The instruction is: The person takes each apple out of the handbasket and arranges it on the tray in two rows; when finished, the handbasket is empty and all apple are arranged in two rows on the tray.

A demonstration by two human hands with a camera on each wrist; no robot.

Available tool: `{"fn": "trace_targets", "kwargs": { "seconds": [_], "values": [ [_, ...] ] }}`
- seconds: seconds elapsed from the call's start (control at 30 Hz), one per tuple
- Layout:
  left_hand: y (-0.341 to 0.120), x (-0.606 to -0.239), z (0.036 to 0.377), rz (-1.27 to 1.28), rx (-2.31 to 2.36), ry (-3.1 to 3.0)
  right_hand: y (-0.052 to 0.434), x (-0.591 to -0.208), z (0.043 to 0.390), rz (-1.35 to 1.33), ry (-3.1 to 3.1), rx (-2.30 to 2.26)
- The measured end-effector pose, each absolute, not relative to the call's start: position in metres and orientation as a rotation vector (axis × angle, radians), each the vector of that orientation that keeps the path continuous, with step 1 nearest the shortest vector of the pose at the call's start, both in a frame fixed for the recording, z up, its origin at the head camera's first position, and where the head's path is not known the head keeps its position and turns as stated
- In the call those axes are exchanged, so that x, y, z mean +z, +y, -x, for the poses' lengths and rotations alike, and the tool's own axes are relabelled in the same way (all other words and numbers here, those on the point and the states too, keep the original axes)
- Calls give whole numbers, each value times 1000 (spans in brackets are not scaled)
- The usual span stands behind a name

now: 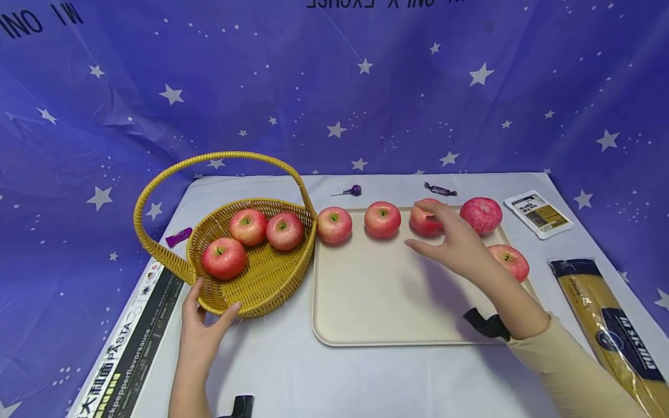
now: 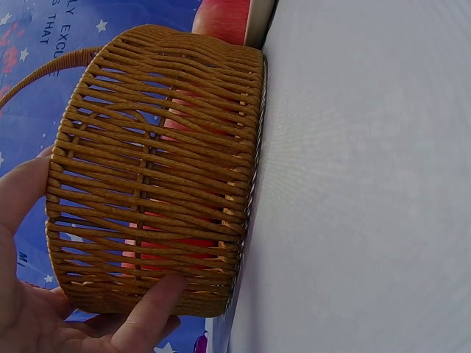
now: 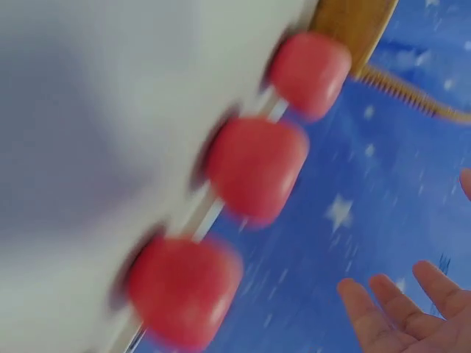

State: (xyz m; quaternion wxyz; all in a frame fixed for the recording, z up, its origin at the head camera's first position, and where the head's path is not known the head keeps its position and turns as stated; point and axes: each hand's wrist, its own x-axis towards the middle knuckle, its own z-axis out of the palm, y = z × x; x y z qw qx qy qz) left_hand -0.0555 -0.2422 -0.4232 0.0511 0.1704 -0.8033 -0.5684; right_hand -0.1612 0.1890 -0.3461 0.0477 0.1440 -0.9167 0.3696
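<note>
My left hand [image 1: 201,331] holds the near left end of a yellow wicker basket [image 1: 261,299], thumb and fingers spread about its rim and wall. Three red apples [image 1: 225,258] sit inside; red shows through the weave of the basket [image 2: 154,169] in the left wrist view. Above the beige tray [image 1: 366,307] hovers my right hand [image 1: 460,244], fingers spread, nothing in it. It partly covers one apple [image 1: 424,217] at the tray's back edge. Left of that stand two more apples [image 1: 382,219]; a darker apple [image 1: 481,215] and another [image 1: 509,262] are on the right.
A lollipop [image 1: 355,190] and a wrapped candy [image 1: 441,190] lie behind the tray. To the right are a white packet [image 1: 538,215] and a pasta bag [image 1: 608,331]. A long black-and-white box [image 1: 136,342] and a purple sweet [image 1: 179,237] lie left of the basket, whose tall handle [image 1: 230,155] arches up.
</note>
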Motion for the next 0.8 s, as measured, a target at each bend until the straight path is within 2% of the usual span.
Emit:
{"fn": "trace_targets", "kwargs": {
  "seconds": [0.4,0.8],
  "values": [
    [-244,-426,55,-480,-1757,-2417,72,-342,184,-832,-2796,1136],
    [-245,-427,56,-483,-1770,-2411,-7,-352,207,-966,-2935,981]
  ]
}}
